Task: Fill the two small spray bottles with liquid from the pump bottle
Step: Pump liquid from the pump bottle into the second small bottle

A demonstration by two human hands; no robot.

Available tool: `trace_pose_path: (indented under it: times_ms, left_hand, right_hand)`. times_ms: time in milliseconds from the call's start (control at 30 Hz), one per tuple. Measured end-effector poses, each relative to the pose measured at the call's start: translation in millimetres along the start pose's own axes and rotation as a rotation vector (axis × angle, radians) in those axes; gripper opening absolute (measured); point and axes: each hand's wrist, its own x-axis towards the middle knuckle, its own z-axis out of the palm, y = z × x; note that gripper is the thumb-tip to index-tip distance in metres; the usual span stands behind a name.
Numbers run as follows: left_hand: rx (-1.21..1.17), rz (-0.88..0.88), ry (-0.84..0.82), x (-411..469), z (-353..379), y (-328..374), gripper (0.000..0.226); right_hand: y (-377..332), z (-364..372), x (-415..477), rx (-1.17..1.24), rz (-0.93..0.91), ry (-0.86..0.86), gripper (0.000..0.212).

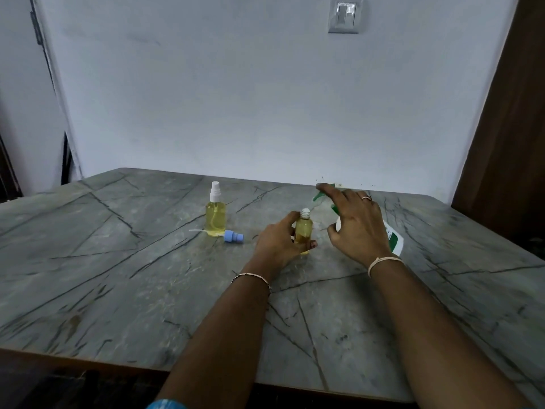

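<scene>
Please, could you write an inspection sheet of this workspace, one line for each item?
Surface: grey veined table; no spill seen.
Job's things: capped spray bottle upright, yellow liquid inside; open small bottle holds yellow liquid; blue spray cap lies beside the capped bottle; pump bottle leans, its nozzle near the open bottle's mouth.
Clutter: nothing seen.
Hands: left hand holds the open small bottle; right hand is over the pump bottle, forefinger on the green pump head.
Cables: nothing seen.
Surroundings: white wall with light switch; brown panel at right.
</scene>
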Motion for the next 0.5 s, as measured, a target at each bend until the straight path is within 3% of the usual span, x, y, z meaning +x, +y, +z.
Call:
trace_pose_path:
  times_ms: [367, 500]
  left_hand:
    - [-0.04, 0.012, -0.015, -3, 0, -2, 0.071]
    - [-0.068, 0.003, -0.015, -2, 3, -4, 0.072]
  right_hand:
    - [6, -3, -1, 0.561, 0.312, 0.336, 0.087]
    - [12, -1, -3, 0.662, 0.377, 0.402, 0.086]
